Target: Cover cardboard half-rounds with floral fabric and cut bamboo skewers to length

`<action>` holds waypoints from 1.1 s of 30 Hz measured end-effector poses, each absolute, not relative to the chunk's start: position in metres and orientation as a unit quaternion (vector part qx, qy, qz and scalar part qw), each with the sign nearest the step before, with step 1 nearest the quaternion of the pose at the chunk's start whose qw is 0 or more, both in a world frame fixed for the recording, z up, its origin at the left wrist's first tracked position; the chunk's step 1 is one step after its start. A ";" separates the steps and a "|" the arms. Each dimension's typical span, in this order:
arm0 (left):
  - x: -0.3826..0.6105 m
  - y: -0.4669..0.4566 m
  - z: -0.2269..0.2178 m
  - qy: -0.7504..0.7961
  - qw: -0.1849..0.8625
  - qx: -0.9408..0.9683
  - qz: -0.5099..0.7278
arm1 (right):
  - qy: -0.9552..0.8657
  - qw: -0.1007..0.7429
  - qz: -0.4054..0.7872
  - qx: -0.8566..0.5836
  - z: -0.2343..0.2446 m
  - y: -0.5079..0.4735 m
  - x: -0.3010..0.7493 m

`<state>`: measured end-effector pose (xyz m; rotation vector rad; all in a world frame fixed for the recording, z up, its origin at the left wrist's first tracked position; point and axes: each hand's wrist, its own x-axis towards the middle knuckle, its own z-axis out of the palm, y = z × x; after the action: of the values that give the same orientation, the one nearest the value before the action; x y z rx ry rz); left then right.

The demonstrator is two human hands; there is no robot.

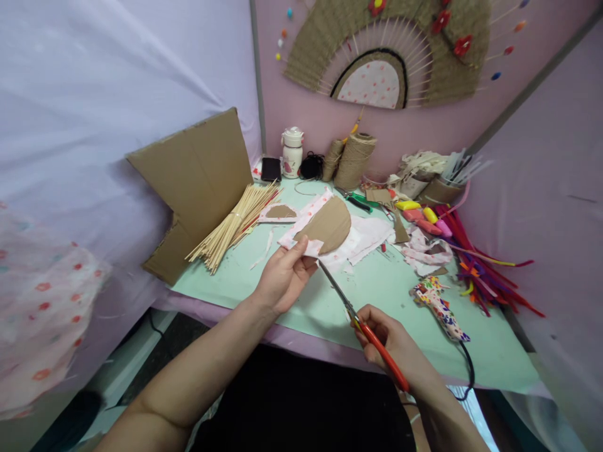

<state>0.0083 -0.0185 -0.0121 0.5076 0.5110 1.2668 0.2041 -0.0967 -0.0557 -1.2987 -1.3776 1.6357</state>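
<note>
My left hand is closed on a semicircle of brown cardboard backed with white, pink-dotted fabric, pinching its near corner and holding it up above the green table. My right hand grips red-handled scissors. Their blades point up and left, and the tip meets the fabric edge just below the cardboard.
A bundle of bamboo sticks and a big cardboard sheet lie at the left. Fabric scraps, a patterned glue gun, pipe cleaners, twine spools, a white jar and green-handled scissors crowd the right and back.
</note>
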 end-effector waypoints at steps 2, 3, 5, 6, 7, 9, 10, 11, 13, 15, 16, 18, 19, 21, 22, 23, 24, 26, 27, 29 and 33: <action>0.008 -0.018 -0.012 0.239 0.744 0.225 0.583 | -0.527 0.314 0.618 -0.493 -0.058 -0.097 0.206; 0.008 -0.017 -0.012 0.240 0.744 0.223 0.583 | -0.528 0.315 0.616 -0.493 -0.059 -0.097 0.206; 0.008 -0.017 -0.013 0.239 0.744 0.222 0.583 | -0.531 0.316 0.614 -0.491 -0.061 -0.098 0.207; 0.008 -0.017 -0.013 0.238 0.744 0.223 0.583 | -0.533 0.316 0.614 -0.488 -0.061 -0.098 0.207; 0.008 -0.017 -0.013 0.237 0.744 0.224 0.584 | -0.536 0.315 0.614 -0.486 -0.060 -0.098 0.207; 0.008 -0.017 -0.013 0.236 0.744 0.227 0.583 | -0.543 0.308 0.609 -0.489 -0.059 -0.099 0.206; 0.008 -0.017 -0.014 0.237 0.744 0.227 0.582 | -0.546 0.305 0.607 -0.491 -0.059 -0.099 0.206; 0.008 -0.017 -0.014 0.238 0.745 0.227 0.580 | -0.546 0.304 0.605 -0.493 -0.058 -0.100 0.206; 0.008 -0.017 -0.014 0.241 0.746 0.227 0.578 | -0.540 0.307 0.607 -0.496 -0.057 -0.100 0.205; 0.009 -0.018 -0.014 0.243 0.745 0.227 0.578 | -0.528 0.308 0.614 -0.500 -0.055 -0.099 0.204; 0.009 -0.019 -0.014 0.243 0.745 0.228 0.577 | -0.522 0.308 0.615 -0.503 -0.054 -0.099 0.203; 0.010 -0.020 -0.014 0.241 0.747 0.231 0.576 | -0.516 0.314 0.610 -0.513 -0.051 -0.098 0.200; 0.010 -0.020 -0.014 0.238 0.748 0.233 0.575 | -0.515 0.318 0.604 -0.518 -0.050 -0.098 0.199; 0.011 -0.020 -0.015 0.236 0.748 0.236 0.575 | -0.517 0.320 0.595 -0.525 -0.049 -0.098 0.198; 0.010 -0.019 -0.016 0.236 0.746 0.236 0.576 | -0.519 0.317 0.594 -0.527 -0.049 -0.098 0.198; 0.010 -0.018 -0.016 0.238 0.744 0.236 0.578 | -0.522 0.310 0.593 -0.529 -0.049 -0.099 0.198; 0.009 -0.016 -0.017 0.242 0.741 0.236 0.580 | -0.527 0.302 0.590 -0.532 -0.050 -0.099 0.199; 0.005 -0.010 -0.016 0.255 0.727 0.234 0.594 | -0.546 0.289 0.561 -0.552 -0.053 -0.099 0.202; 0.002 -0.007 -0.016 0.263 0.713 0.233 0.607 | -0.561 0.282 0.526 -0.573 -0.056 -0.097 0.204; -0.003 0.000 -0.014 0.274 0.681 0.234 0.638 | -0.600 0.255 0.410 -0.638 -0.062 -0.090 0.206; -0.008 0.003 -0.011 0.278 0.662 0.229 0.658 | -0.664 0.164 0.173 -0.709 -0.078 -0.064 0.203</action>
<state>-0.0080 0.0029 -0.0114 0.5170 0.6283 1.4870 0.2033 -0.0641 -0.0778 -2.0198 -1.8929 0.4940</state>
